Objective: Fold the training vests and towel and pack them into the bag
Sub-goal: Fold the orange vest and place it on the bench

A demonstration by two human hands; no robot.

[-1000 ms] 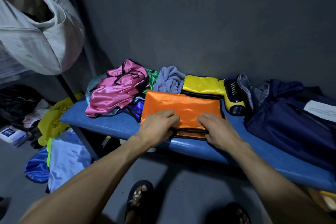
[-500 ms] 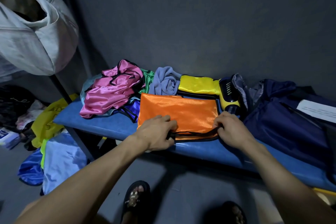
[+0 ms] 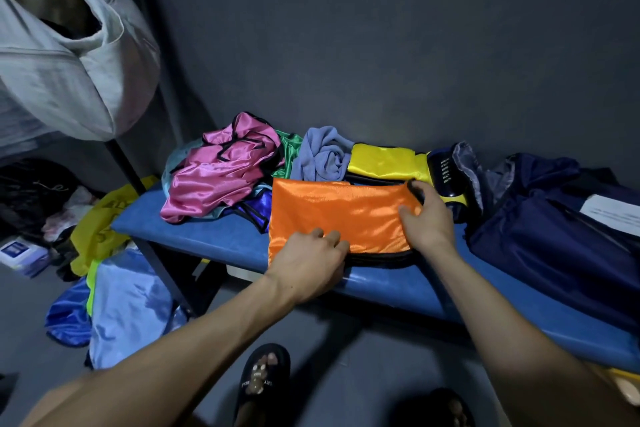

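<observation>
a dark grey wall backs a blue counter (image 3: 214, 236). an orange vest (image 3: 339, 215) lies folded at the front edge. the left hand (image 3: 308, 267) rests on its near edge, fingertips curled onto it, grip hard to make out. the right hand (image 3: 424, 218) pinches its far right corner. pink vest (image 3: 221, 173), towel (image 3: 323, 156) and yellow vest (image 3: 384, 163) lie behind; the navy bag (image 3: 554, 225) is cut off at right.

Blue padded bench (image 3: 221, 236) set against grey wall. Orange vest (image 3: 339, 215) lay folded at its front edge; left of vest, crumpled pink vest (image 3: 221, 170); right, navy bag (image 3: 554, 229).
</observation>
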